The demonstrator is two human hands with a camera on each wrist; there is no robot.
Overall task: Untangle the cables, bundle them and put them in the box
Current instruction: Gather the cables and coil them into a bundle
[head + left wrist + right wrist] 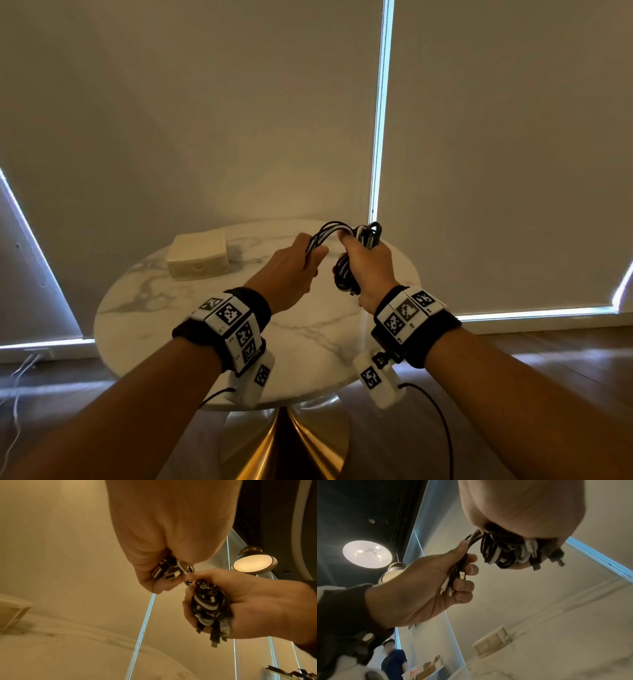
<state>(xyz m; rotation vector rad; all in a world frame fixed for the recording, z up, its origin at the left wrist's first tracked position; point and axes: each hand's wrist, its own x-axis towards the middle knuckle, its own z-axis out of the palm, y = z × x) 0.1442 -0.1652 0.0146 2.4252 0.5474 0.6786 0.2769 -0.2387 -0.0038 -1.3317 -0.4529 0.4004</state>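
Observation:
Black and white cables (346, 229) run between both hands, held up above the round marble table (164, 308). My right hand (368, 263) grips the coiled bundle (208, 607) (503, 553), loops and plugs sticking out below its fist. My left hand (294, 267) grips the loose cable ends (455, 577), whose metal plugs (169, 570) poke out of its fist. A short arch of cable joins the two fists. The cream box (198, 255) (491, 642) stands on the table's far left, its lid on.
Roller blinds (513, 154) hang close behind the table. A brass pedestal (291, 445) carries the table over a wooden floor. White cords (17, 387) lie on the floor at left. A person (392, 661) stands off to the side in the right wrist view.

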